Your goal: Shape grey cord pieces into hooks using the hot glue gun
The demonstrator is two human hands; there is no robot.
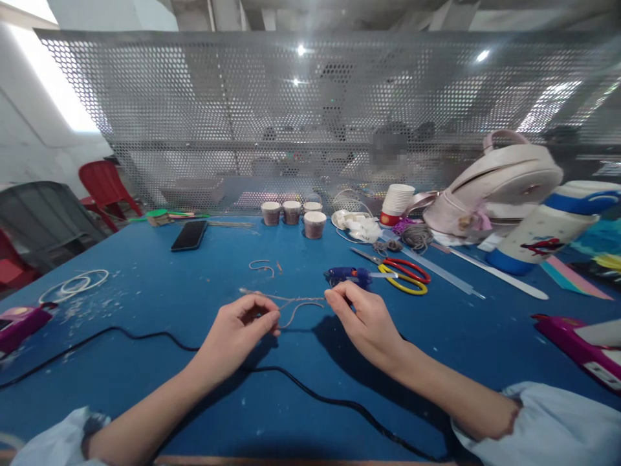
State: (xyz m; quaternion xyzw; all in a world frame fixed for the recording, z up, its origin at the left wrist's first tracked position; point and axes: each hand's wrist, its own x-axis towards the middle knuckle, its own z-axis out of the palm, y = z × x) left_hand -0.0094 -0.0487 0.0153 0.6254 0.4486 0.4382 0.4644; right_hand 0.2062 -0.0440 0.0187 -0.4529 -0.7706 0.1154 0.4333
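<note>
A thin grey cord [305, 299], twisted along part of its length, stretches between my two hands above the blue table. My right hand [363, 320] pinches its right end between thumb and fingertips. With thumb and fingers closed, my left hand [247, 327] holds strands at the other side. One loose strand [297, 309] curves out from my left fingers toward the right. Just behind my right hand lies a blue glue gun [350, 277] with a clear stick in it. Scissors [405, 275] with red and yellow handles rest beyond it. Short cord scraps [262, 266] lie behind my left hand.
Several small filled cups [315, 225] stand at the back before a perforated metal screen [310, 116]. A phone [189, 235] lies back left. Grey yarn [417, 237], stacked paper cups [398, 200], a backpack [495, 188] and a bottle [546, 230] fill the right. A black cable [310, 383] crosses in front.
</note>
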